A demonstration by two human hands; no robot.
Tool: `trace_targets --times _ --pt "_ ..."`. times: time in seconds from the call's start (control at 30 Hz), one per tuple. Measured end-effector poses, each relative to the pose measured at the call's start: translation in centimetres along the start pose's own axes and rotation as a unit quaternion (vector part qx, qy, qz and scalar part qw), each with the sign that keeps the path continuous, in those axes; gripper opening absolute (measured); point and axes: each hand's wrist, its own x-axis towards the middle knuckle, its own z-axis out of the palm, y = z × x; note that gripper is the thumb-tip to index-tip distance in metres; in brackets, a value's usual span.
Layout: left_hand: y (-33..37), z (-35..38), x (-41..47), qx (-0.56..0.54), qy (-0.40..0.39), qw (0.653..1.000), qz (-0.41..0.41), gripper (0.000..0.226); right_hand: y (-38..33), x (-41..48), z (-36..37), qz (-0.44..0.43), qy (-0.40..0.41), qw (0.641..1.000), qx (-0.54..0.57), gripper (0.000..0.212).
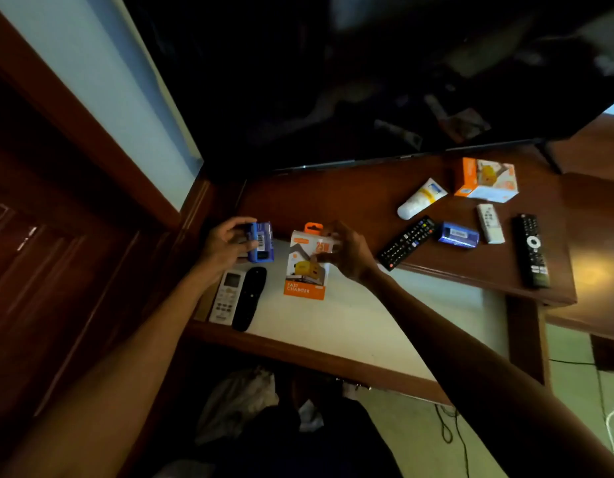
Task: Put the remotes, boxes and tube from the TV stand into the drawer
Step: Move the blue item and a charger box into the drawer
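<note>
Two boxes are in your hands at once, and both sit over the open drawer (350, 326) because that is where they are bound. Your left hand (226, 241) has its grip wrapped round the blue box (261, 241), fingers curled over its far side and thumb nearer you, holding it upright at the drawer's back left corner. Your right hand (346, 251) pinches the orange charger box (307, 263) near its top, so the lower end rests on or just above the pale drawer floor; which of the two, the view does not show.

A white remote (227, 296) and a black remote (249, 298) already lie side by side along the drawer's left edge, which leaves the middle free for bulkier things. That looks like the reason both boxes are being set just beyond and beside them.

Six things wait on the TV stand (333, 201): the tube (421, 199), a second orange box (486, 181), a second blue box (458, 235), a small white remote (490, 224) and two dark remotes, one (407, 242) overhanging the stand's front edge and one (533, 251) at the far right. I judge the task under halfway done.
</note>
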Motion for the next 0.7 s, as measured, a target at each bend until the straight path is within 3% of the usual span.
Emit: trace_targets --times 0.3,0.7 --pt "-7.4 -1.8 -0.8 0.072 -0.010 0.997 -0.025 0.047 4.8 -2.8 9.8 0.081 0.011 0.997 0.010 0.043" --pt "-10.5 -3.3 1.7 0.081 0.029 0.996 -0.030 0.043 6.6 -0.4 15.4 0.129 -0.019 0.991 0.022 0.043"
